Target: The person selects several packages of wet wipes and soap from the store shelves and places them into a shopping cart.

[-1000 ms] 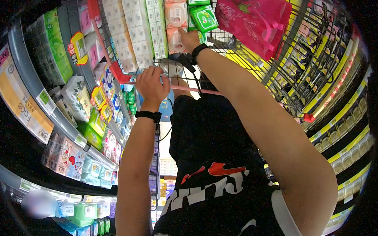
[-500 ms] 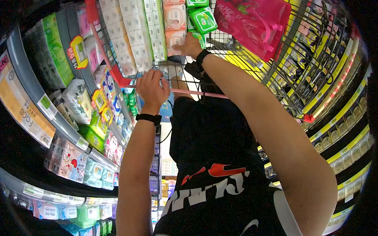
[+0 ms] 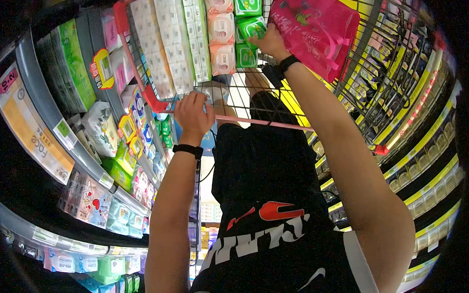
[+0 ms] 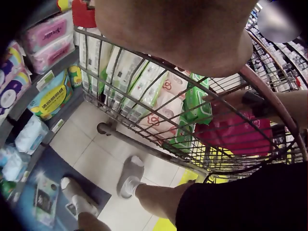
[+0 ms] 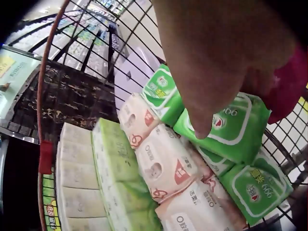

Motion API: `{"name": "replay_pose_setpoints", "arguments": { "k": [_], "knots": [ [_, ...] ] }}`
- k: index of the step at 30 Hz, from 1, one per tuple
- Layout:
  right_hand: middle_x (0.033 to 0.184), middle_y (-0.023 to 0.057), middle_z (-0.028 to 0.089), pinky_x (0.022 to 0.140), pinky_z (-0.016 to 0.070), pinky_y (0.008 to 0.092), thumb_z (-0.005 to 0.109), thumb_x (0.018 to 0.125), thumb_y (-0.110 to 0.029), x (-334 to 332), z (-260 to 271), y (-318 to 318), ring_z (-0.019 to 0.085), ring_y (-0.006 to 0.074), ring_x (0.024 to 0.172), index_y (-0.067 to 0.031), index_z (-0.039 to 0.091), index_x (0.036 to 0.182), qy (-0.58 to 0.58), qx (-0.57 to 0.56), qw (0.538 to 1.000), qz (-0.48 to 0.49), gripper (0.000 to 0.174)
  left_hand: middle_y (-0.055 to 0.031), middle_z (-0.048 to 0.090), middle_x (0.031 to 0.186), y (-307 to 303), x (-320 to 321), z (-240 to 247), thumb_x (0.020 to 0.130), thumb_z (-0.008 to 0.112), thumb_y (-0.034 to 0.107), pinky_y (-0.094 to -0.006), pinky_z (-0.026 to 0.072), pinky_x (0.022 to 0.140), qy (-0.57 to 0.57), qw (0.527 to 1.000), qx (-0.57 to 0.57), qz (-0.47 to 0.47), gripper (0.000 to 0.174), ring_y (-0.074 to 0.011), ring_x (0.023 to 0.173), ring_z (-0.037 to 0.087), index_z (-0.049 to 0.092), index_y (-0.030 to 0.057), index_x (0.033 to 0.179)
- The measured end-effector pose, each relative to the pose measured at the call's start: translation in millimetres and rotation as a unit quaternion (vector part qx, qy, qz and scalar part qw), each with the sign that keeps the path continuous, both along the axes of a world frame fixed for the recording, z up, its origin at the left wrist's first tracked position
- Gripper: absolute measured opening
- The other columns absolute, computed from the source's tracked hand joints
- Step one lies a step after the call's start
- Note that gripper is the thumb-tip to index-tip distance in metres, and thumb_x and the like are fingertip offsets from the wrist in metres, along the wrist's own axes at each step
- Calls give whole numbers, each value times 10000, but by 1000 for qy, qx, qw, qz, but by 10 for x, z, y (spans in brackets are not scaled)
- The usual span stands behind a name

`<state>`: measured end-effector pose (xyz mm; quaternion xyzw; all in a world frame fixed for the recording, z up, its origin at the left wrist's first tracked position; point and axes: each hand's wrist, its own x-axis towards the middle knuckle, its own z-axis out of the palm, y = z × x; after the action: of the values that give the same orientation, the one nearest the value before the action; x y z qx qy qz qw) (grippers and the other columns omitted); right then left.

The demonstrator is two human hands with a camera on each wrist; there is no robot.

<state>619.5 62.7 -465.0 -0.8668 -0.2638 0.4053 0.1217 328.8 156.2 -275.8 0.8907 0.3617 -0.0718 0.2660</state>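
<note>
In the head view my left hand (image 3: 193,116) grips the shopping cart's pink handlebar (image 3: 254,121), fingers curled over it. My right hand (image 3: 272,44) reaches into the cart and holds a green pack of wipes (image 3: 250,28) by its side. The right wrist view shows the thumb on top of this pack (image 5: 236,130), with the other fingers mostly hidden behind the hand. More green packs (image 5: 257,190) lie under and beside it. A row of light pink wipes packs (image 3: 221,30) runs along their left.
Wrapped tissue bundles (image 3: 176,45) fill the cart's left side. A bright pink bag (image 3: 313,27) lies to the right of the wipes. Store shelves (image 3: 85,162) with packaged goods stand close on the left, and yellow-edged shelves (image 3: 422,191) on the right.
My right hand has moved from the nearest light pink pack rightward to the green pack. The light pink row now lies straighter and the green packs have shifted. The left hand stays on the handlebar.
</note>
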Motion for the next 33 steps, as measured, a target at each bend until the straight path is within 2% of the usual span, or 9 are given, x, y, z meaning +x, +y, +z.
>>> {"name": "replay_pose_setpoints", "arguments": {
  "k": [4,7,15,18,21,24,28,31,33],
  "knots": [
    [1216,422,545,936,519,517,804,766,-581,-76,-130,64,599,529,1109,153,375,1232,44,-5,999,-13,969,-83,585,823,9,-11,-4,780,587,188,-458,428,688,-8,1000,-11,2,96,-328,793,597,615,116,837],
    [1243,421,521,939,523,517,798,776,-578,-124,-160,154,591,521,1129,176,368,1237,-9,21,999,-26,983,-82,584,825,10,-11,4,779,587,184,-459,419,679,-11,1000,-5,-9,99,-323,791,596,615,115,844],
    [1302,371,503,959,528,503,810,769,-552,17,60,278,574,510,1176,88,394,1301,84,-56,995,-27,931,-85,578,827,9,3,-8,761,598,192,-462,411,674,7,1000,-8,-13,124,-320,782,590,617,113,854],
    [1338,376,493,1026,492,492,829,754,-523,61,66,385,539,485,1252,59,393,1376,-40,26,998,-46,957,-84,574,822,15,0,0,760,594,194,-460,411,666,9,1000,-10,-12,122,-322,777,588,615,115,849],
    [1381,393,470,1087,443,483,815,799,-425,215,137,532,495,480,1311,9,368,1472,-175,250,952,25,916,-86,568,812,25,14,13,756,588,193,-459,410,653,-28,1000,-7,-8,114,-324,767,585,607,115,836],
    [1414,280,478,1122,409,455,738,862,-163,323,249,753,483,407,1326,-20,327,1522,-75,199,977,-32,790,-88,564,811,24,14,8,753,587,195,-458,408,649,-20,1000,-6,-16,112,-324,766,583,602,116,830],
    [1452,319,430,1107,426,427,745,842,-179,546,-43,870,489,402,1323,-49,284,1554,59,256,965,-19,859,-86,570,821,32,3,10,748,589,193,-452,412,663,-17,1000,-10,-10,116,-322,775,585,607,117,833],
    [1444,319,433,1089,433,430,729,841,-163,578,-44,870,487,401,1308,-55,298,1547,74,214,974,-5,834,-81,576,825,15,2,11,747,588,190,-445,415,668,-12,1000,-7,-10,114,-317,779,590,609,117,831],
    [1438,307,440,1074,437,427,716,843,-149,519,-132,837,499,401,1280,-48,303,1540,-5,228,974,15,817,-77,578,822,8,-8,-5,746,587,188,-440,415,666,-5,1000,-5,-11,111,-313,777,593,608,116,828]
  ]
}}
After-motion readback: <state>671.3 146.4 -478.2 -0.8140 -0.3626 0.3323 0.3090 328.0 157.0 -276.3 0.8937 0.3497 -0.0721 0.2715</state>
